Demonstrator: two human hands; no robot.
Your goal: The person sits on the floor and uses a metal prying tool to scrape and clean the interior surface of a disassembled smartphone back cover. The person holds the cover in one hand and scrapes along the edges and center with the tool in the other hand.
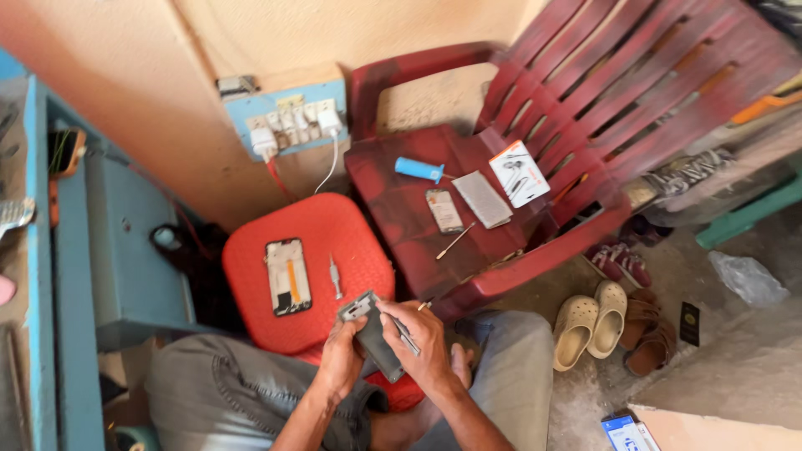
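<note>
Left hand (341,355) wraps the lower end of a phone body (372,334), fingers curled round its edges: grip pressed together on it. Right hand (422,338) lies over the phone's right edge, fingers pinched on thin metal tweezers (399,327) whose tip rests on the phone face near its top. Phone is held tilted, above the person's lap, just over the near rim of the red stool (251,276).

Handling, as I judge it: phone body looks light, thin, rigid, but fragile. It's a dark flat slab with a grey camera block at the upper end and probably exposed parts on the open side. Smooth edges, so likely slippery; best held by the long edges as now, not by the face. The tweezers are springy steel and need only light pressure.

Just beyond the grip, on the stool's textured plastic top: a phone frame (288,276), a flat rectangle with an orange strip inside, and a small screwdriver (335,277) to its right.

Further out, up and right of the hands, the dark red plastic chair (585,108), slatted back, glossy hard seat. On the seat: a blue cylinder (418,169), a second small phone (444,210), a grey flat panel (486,199), a white card pack (519,173), and another thin screwdriver (455,240).

Right of the grip, on the rough concrete floor: pale clogs (589,321).
</note>
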